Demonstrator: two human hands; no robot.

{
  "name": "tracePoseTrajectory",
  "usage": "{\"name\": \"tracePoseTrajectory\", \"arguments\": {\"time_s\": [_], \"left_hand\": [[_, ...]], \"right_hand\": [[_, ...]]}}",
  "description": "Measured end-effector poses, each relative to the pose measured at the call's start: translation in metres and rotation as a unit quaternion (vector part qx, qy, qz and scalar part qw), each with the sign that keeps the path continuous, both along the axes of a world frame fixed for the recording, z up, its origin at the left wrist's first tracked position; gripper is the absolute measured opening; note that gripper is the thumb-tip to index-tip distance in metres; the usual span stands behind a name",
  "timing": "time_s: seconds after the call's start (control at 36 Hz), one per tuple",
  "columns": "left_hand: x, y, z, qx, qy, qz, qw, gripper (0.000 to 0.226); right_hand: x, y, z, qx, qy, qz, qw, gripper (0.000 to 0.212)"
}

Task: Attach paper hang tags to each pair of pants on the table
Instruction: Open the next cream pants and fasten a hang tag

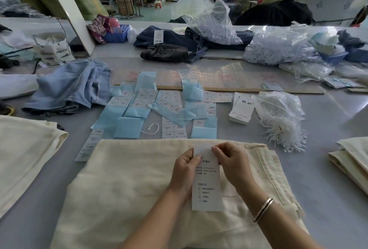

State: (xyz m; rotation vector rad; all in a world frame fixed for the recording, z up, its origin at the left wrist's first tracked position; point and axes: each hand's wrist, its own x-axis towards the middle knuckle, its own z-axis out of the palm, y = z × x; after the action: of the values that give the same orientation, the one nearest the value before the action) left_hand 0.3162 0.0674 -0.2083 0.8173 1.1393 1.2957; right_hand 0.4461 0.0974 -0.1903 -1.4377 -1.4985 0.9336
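A folded pair of cream pants (127, 185) lies flat in front of me on the grey table. Over it I hold a long white paper hang tag (207, 191) printed with text. My left hand (185, 167) pinches the tag's upper left edge. My right hand (231, 161) pinches its top right corner, close to the waistband at the right. A stack of white hang tags (241, 109) stands beyond, beside a clear bag spilling white tag strings (282, 127). One loose string loop (152, 128) lies on the table.
Blue-backed size sticker sheets (159, 109) spread across the middle of the table. More cream pants lie at the left (25, 153) and right (350, 161). Light blue jeans (73, 87), dark jeans (179, 43) and plastic bags of fasteners (278, 49) sit farther back.
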Motion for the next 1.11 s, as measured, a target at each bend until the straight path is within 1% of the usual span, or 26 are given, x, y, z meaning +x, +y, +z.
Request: {"name": "tracePoseTrajectory", "arguments": {"time_s": [0.11, 0.17, 0.28, 0.31, 0.33, 0.39, 0.42, 0.47, 0.56, 0.64, 0.81, 0.89, 0.94, 1.03, 1.11], "left_hand": [[0.002, 0.0, 0.0, 0.008, 0.026, -0.003, 1.0, 0.028], [0.002, -0.002, 0.002, 0.01, 0.019, -0.01, 1.0, 0.023], [0.002, -0.001, 0.002, -0.031, -0.04, 0.001, 0.999, 0.044], [0.001, 0.001, 0.001, -0.041, -0.03, 0.005, 0.999, 0.045], [0.0, 0.002, 0.0, -0.045, -0.001, 0.004, 0.999, 0.044], [-0.004, 0.005, -0.001, -0.033, 0.049, -0.006, 0.998, 0.033], [-0.005, 0.007, -0.002, -0.028, 0.051, -0.017, 0.998, 0.027], [-0.005, 0.008, -0.001, -0.028, 0.029, -0.039, 0.998, 0.018], [-0.003, 0.01, 0.0, -0.027, -0.014, -0.037, 0.999, 0.009], [0.0, 0.011, 0.001, -0.035, -0.012, -0.035, 0.999, 0.007], [0.0, 0.008, 0.004, -0.06, -0.007, -0.021, 0.998, 0.007], [0.002, 0.007, 0.004, -0.061, -0.002, 0.001, 0.998, 0.01], [0.002, 0.009, 0.004, -0.066, -0.013, 0.029, 0.997, 0.018], [0.0, 0.012, 0.005, -0.079, -0.017, 0.041, 0.996, 0.015], [0.001, 0.014, 0.009, -0.064, -0.009, 0.016, 0.998, 0.015]], "right_hand": [[0.0, 0.001, -0.003, 0.036, -0.048, -0.01, 0.998, 0.012], [0.001, 0.001, -0.005, 0.057, -0.073, -0.016, 0.996, 0.013], [0.001, -0.003, -0.008, 0.089, -0.105, -0.019, 0.99, 0.017], [0.0, -0.004, -0.009, 0.098, -0.111, -0.018, 0.989, 0.018], [0.0, -0.005, -0.009, 0.107, -0.116, -0.018, 0.987, 0.019], [-0.001, -0.007, -0.01, 0.126, -0.12, -0.022, 0.985, 0.023], [-0.002, -0.008, -0.011, 0.135, -0.121, -0.021, 0.983, 0.026], [-0.002, -0.01, -0.012, 0.145, -0.124, -0.011, 0.982, 0.028], [-0.001, -0.011, -0.013, 0.155, -0.114, 0.001, 0.981, 0.029], [0.001, -0.012, -0.014, 0.154, -0.099, 0.0, 0.983, 0.025], [0.002, -0.016, -0.013, 0.128, -0.059, 0.009, 0.99, 0.018], [0.002, -0.016, -0.011, 0.076, -0.021, 0.031, 0.996, 0.017], [0.006, -0.014, -0.008, 0.004, 0.039, 0.046, 0.998, 0.02], [0.022, -0.011, 0.0, -0.071, 0.122, 0.061, 0.988, 0.024], [0.039, -0.012, 0.007, -0.135, 0.218, 0.106, 0.961, 0.026]]}}
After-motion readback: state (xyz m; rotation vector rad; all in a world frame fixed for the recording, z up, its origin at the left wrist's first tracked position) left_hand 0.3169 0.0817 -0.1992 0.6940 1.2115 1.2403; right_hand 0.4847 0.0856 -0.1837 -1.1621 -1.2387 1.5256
